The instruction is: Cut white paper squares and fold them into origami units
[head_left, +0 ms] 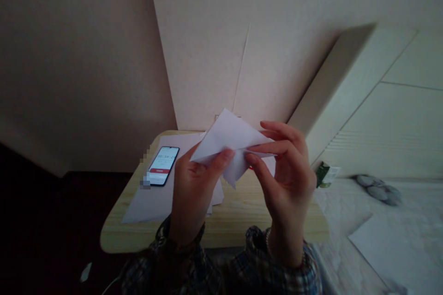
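A folded piece of white paper [230, 131] is held up above the table, its pointed corner facing away from me and a smaller point hanging below. My left hand [195, 184] grips its left side, thumb pressed on the near face and fingers hidden behind. At the right, my right hand [285, 166] pinches a folded edge between thumb and index finger, while its other fingers are raised behind. Under the hands, white paper sheets [148, 205] lie on the wooden table. A phone [163, 166] with a lit timer screen rests on them at the left.
The light wooden table [117, 233] has rounded corners and stands against a wall [207, 55]. To the right, a bed [349, 212] holds a white sheet [398, 251], a grey rounded item [379, 189] and a green packet [323, 174]. A pale headboard [387, 115] rises behind it.
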Demonstrator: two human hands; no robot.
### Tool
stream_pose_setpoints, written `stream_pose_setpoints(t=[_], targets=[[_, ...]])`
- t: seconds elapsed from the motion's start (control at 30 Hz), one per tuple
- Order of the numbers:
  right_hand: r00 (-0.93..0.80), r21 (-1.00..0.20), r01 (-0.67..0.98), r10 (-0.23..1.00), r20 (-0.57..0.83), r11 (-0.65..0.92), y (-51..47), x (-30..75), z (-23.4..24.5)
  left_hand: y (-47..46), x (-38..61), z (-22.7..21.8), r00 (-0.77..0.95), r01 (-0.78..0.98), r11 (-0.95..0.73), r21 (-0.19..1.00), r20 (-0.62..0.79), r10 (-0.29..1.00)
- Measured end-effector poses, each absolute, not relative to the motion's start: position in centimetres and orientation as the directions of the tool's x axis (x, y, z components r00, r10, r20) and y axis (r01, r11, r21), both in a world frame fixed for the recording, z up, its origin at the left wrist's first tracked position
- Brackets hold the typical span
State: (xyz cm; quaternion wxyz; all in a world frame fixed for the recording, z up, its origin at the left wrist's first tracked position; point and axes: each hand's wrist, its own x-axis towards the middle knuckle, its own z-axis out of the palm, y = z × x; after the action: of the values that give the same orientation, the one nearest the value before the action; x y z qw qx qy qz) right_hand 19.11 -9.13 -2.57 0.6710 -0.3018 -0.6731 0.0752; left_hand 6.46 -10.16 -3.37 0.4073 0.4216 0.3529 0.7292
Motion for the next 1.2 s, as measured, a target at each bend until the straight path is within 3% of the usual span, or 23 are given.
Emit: stream_pose_setpoints(t=[0.23, 0.6, 0.77, 1.0, 1.2], targets=[[-0.009, -0.334, 0.383, 0.364, 0.931, 0.861, -9.0, 18.9, -3.1, -10.5, 6.9, -3.3, -0.437, -0.218, -0.494, 0.842, 0.368, 0.821], [-0.099, -0.212, 0.374, 0.267, 0.959, 0.903, -8.4, 19.9, -3.6, -10.8, 7.0, -2.6, -0.386, -0.420, -0.374, 0.827, 0.210, 0.898], [-0.166, -0.244, 0.331, 0.311, 0.936, 0.911, -8.4, 20.5, -3.8, -10.8, 6.5, -2.7, -0.352, -0.413, -0.368, 0.833, 0.227, 0.908], [-0.127, -0.380, 0.274, 0.425, 0.897, 0.884, -9.0, 19.9, -3.7, -10.6, 6.6, -2.9, -0.375, -0.361, -0.415, 0.835, 0.278, 0.885], [-0.054, -0.509, 0.239, 0.535, 0.843, 0.827, -9.0, 19.0, -3.1, -10.5, 7.0, -2.7, -0.500, -0.288, -0.486, 0.825, 0.303, 0.812]])
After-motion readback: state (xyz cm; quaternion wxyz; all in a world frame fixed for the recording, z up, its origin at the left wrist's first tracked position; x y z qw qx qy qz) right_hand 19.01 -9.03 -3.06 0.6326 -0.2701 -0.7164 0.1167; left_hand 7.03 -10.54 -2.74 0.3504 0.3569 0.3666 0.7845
